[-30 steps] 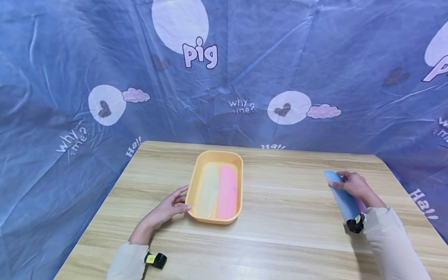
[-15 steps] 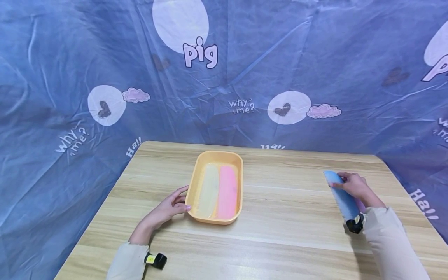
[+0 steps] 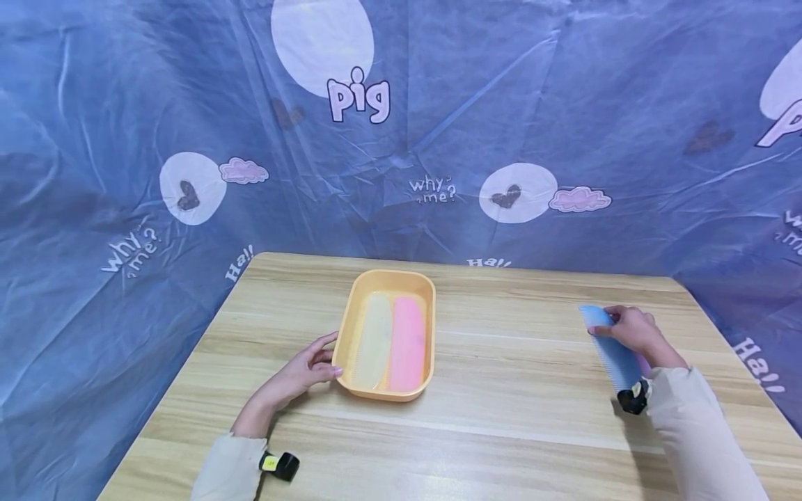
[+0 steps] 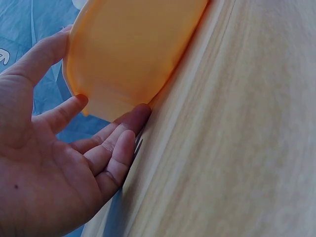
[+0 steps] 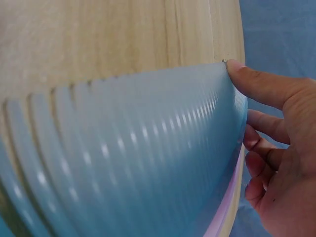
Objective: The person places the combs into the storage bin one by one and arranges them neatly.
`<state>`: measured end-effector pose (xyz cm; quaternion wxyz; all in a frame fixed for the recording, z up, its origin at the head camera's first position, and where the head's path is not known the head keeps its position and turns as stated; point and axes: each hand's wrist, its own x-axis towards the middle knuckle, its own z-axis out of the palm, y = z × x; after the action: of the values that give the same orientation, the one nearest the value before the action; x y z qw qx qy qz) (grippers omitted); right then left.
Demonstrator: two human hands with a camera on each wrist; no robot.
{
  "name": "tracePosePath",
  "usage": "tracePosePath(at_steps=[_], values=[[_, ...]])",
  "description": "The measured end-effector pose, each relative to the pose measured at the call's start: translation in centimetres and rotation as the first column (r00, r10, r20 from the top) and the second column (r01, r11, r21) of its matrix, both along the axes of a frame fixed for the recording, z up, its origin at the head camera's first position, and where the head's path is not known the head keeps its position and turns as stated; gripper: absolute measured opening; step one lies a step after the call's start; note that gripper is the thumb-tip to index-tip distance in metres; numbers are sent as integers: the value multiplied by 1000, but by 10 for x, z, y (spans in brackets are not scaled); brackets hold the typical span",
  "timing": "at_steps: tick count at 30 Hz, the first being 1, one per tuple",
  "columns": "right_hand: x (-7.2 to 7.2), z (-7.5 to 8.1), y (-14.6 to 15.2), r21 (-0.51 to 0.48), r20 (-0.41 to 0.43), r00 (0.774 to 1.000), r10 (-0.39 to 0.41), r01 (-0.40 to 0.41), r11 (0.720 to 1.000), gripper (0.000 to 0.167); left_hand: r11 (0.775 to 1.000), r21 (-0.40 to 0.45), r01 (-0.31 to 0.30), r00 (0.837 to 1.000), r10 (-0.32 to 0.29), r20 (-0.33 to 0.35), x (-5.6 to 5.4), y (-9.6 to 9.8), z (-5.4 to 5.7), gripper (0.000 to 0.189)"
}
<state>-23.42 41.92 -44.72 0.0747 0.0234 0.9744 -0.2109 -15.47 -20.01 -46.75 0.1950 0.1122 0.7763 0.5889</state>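
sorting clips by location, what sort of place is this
Probably a small indoor filming or recording corner, though the pictures can't confirm it. A wrinkled blue printed sheet hangs behind and on both sides of the wooden table, and a small black device sits at each wrist.

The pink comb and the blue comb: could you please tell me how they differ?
The pink comb lies inside the orange tray; the blue comb is outside it. The right hand grips the blue comb, while the pink comb lies untouched. Both are long and narrow.
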Motion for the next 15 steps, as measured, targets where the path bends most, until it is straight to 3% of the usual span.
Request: tracePosePath(at_steps=[15], values=[[-1, 11, -4, -13, 72, 997, 5, -4, 1000, 90, 1000, -12, -11, 1000, 11, 9, 0, 1, 1, 81]])
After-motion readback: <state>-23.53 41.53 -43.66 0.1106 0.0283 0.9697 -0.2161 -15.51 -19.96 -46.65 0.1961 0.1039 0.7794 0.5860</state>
